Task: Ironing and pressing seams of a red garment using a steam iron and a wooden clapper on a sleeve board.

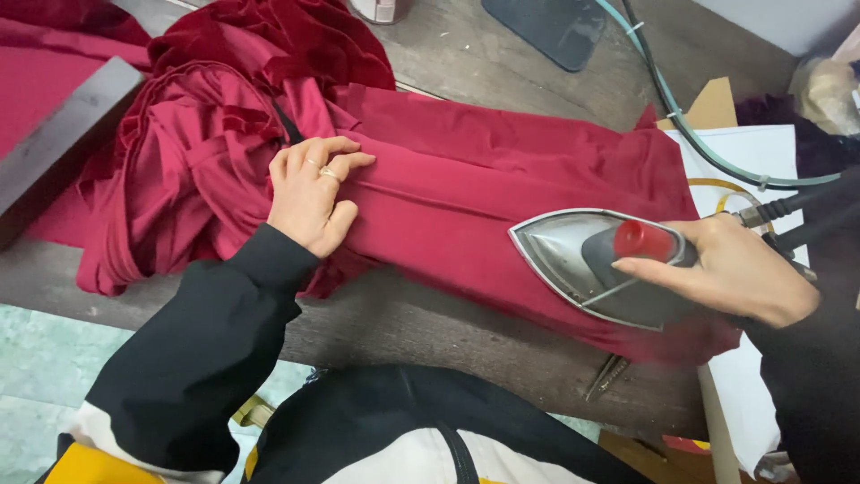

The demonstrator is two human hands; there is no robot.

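Head view, looking down on a worn grey wooden table (430,332). Lying across it: a long piece of smooth dark red cloth (502,179), flat and tight near the middle, bunched in soft folds at the far left. Left hand (309,193) pressed flat on the cloth beside a long straight fold, fingers spread, holding nothing. Right hand (735,269) with its grip closed round the red handle of a shiny silver pointed steam iron (587,264), thumb on top. Iron resting on the cloth, tip aimed at the left hand, well apart from it.

Best way to press well: pull the cloth tight with the flat hand, slide the iron slowly along the fold, keep fingers away from the hot tip, keep the thin green hose (681,125) off the cloth.

Cloth looks slippery, soft, thin. Iron looks hard, smooth, heavy. White paper sheet (743,143) under the right end.
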